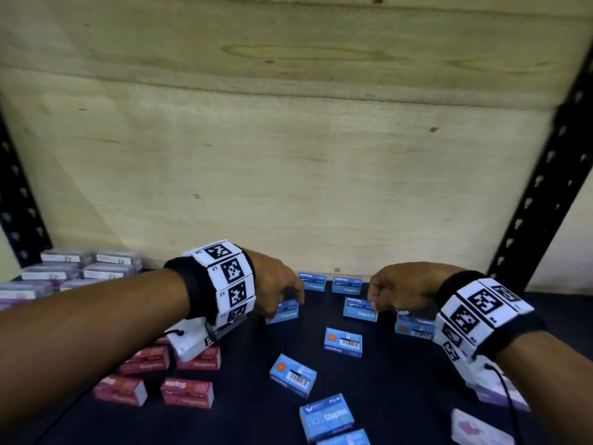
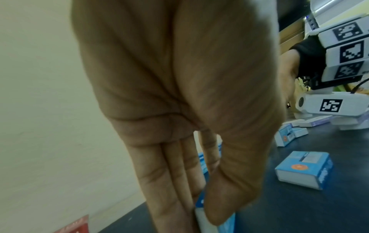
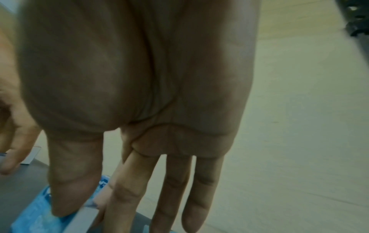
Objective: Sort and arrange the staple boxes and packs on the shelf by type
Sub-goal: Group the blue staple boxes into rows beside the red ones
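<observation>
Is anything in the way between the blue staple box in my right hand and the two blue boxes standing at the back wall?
Nothing visible. The right hand grips a blue cardboard staple box just in front of the back pair, with only bare dark shelf between.

Blue staple boxes [image 1: 342,342] lay scattered flat over the dark shelf [image 1: 401,396], two upright at its back edge. Red staple boxes [image 1: 187,392] sat grouped front-left; clear purple packs [image 1: 86,271] stacked in back-left corner.
</observation>
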Demonstrator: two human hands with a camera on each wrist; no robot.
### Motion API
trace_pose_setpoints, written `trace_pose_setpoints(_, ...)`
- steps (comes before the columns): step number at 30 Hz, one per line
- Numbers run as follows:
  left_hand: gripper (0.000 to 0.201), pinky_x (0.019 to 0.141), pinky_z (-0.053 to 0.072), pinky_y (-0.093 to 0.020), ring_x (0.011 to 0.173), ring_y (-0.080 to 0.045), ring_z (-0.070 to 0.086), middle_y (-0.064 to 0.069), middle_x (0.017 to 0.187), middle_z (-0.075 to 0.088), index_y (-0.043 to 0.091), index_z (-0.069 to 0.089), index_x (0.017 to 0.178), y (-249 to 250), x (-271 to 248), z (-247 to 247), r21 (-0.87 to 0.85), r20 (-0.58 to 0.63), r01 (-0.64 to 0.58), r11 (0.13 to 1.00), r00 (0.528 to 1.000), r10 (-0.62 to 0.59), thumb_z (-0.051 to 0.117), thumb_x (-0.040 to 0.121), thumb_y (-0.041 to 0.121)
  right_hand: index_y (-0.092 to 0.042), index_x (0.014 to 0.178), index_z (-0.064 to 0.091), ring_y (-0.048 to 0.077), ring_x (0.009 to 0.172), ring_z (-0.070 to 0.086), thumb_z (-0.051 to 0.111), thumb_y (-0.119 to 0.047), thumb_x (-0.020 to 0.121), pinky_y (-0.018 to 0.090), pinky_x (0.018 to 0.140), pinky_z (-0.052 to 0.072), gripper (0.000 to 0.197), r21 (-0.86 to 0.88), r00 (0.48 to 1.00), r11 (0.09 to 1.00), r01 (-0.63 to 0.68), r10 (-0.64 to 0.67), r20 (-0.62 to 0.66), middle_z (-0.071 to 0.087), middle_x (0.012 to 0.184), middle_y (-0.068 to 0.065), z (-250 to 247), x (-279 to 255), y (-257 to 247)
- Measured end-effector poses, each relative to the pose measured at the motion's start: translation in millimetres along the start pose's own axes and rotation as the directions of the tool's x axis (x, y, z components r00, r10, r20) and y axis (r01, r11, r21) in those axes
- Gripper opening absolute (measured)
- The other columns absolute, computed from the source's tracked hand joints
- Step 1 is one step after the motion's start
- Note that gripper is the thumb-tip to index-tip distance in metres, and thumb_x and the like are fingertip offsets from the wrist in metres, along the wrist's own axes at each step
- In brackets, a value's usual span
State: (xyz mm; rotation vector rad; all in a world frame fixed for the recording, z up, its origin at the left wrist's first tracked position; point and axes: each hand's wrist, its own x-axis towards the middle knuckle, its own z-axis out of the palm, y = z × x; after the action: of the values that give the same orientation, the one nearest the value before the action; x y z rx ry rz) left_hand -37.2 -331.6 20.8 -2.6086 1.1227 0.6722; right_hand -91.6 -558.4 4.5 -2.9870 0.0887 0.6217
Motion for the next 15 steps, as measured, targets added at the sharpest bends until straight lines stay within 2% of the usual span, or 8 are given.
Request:
trace_pose_setpoints(4, 0.063, 0.062, 0.047, -0.017, 0.076, -0.013, 0.059, -0.010, 0.123, 0.065, 0.033, 0.042, 0.140, -5.6, 2.4, -2.4, -0.102, 0.064, -0.002, 0.995, 0.998, 0.009, 0.066, 0.087, 0.008, -0.028, 0.105, 0.061, 0.007, 0.081, 0.054, 0.059, -0.035, 0.096, 0.026, 0.079, 0.044, 0.012, -0.001, 1.000, 1.000, 0.005, -0.005, -0.023, 0.059, 0.085, -0.017, 0.0, 2.5, 2.3)
trace_pose_setpoints(6, 0.062, 0.062, 0.047, -0.014, 0.072, -0.010, 0.059, -0.008, 0.123, 0.064, 0.034, 0.045, 0.138, -5.6, 3.9, -1.8, -0.104, 0.052, -0.008, 0.995, 0.999, 0.014, 0.066, 0.087, 0.009, -0.029, 0.105, 0.060, 0.006, 0.082, 0.053, 0.059, -0.034, 0.096, 0.023, 0.074, 0.042, 0.011, -0.004, 0.999, 1.000, 0.001, -0.002, -0.036, 0.058, 0.087, -0.018, 0.0, 3.2, 1.7)
trace_pose_setpoints(8, 0.057, 0.062, 0.046, -0.014, 0.069, -0.005, 0.056, -0.004, 0.122, 0.063, 0.033, 0.050, 0.135, -4.2, 6.3, -1.2, -0.082, 0.025, -0.015, 0.997, 1.000, 0.017, 0.067, 0.087, 0.008, -0.030, 0.105, 0.060, 0.008, 0.086, 0.055, 0.059, -0.035, 0.096, 0.024, 0.076, 0.042, 0.011, -0.010, 0.999, 1.000, -0.004, 0.004, -0.044, 0.059, 0.090, -0.017, 0.0, 4.2, 0.1)
trace_pose_setpoints(12, 0.055, 0.062, 0.045, -0.019, 0.084, -0.013, 0.057, -0.001, 0.116, 0.066, 0.034, 0.053, 0.133, -2.2, 14.1, -3.2, -0.046, -0.029, -0.037, 0.998, 0.999, 0.036, 0.066, 0.087, 0.009, -0.028, 0.109, 0.059, 0.008, 0.085, 0.057, 0.057, -0.038, 0.096, 0.027, 0.081, 0.045, 0.016, -0.013, 0.999, 1.000, -0.013, 0.012, -0.043, 0.067, 0.096, -0.012, -0.7, 5.0, -3.2)
trace_pose_setpoints(15, 0.055, 0.073, 0.045, -0.025, 0.092, -0.019, 0.060, -0.006, 0.114, 0.067, 0.032, 0.051, 0.135, 0.0, 22.5, -6.0, -0.039, -0.071, -0.059, 0.998, 0.996, 0.056, 0.065, 0.087, 0.008, -0.028, 0.109, 0.057, 0.007, 0.081, 0.056, 0.056, -0.039, 0.097, 0.027, 0.080, 0.045, 0.016, -0.022, 0.999, 1.000, -0.008, 0.007, -0.036, 0.069, 0.095, -0.010, -1.7, 5.1, -6.7)
